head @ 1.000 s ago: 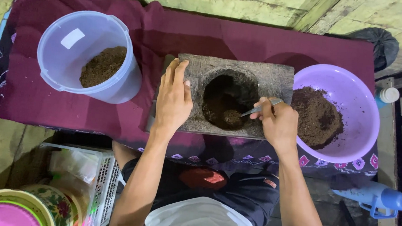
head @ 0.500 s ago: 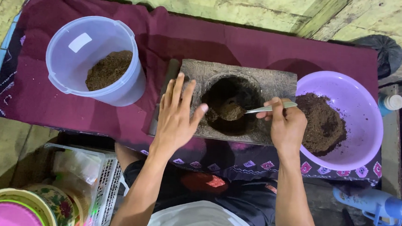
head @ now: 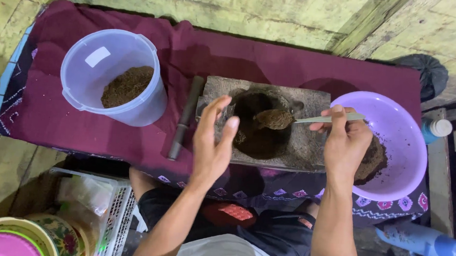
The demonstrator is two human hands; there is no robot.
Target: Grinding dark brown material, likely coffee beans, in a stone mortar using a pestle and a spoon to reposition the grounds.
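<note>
Two hands work over a stone mortar point(head: 291, 143) that sits on a maroon cloth point(head: 276, 56) near its front edge, between a clear tub point(head: 81, 77) toward the left end and a purple bowl point(head: 397, 150) at the right end. The right hand point(head: 344, 144) pinches the handle of a pale spoon point(head: 325, 119) between thumb and fingers, with the loaded spoon bowl held over the mortar's round hollow and heaped with dark brown powder point(head: 273, 118). The left hand point(head: 213, 143) hovers open above the mortar's left rim, fingers loosely spread and slightly curled, gripping nothing; whether it touches the stone I cannot tell. More of the same brown stuff lies in the hollow, in the purple bowl under the right wrist, and at the bottom of the tub. A dark rod point(head: 184, 117) lies on the cloth just left of the mortar. To handle this spoonful well, I judge the spoon should be kept level and low over the middle of the hollow and tipped slowly, so loose grains fall inside rather than on the flat stone or cloth, with the open hand steadying the block at its rim, clear of the falling powder.
</note>
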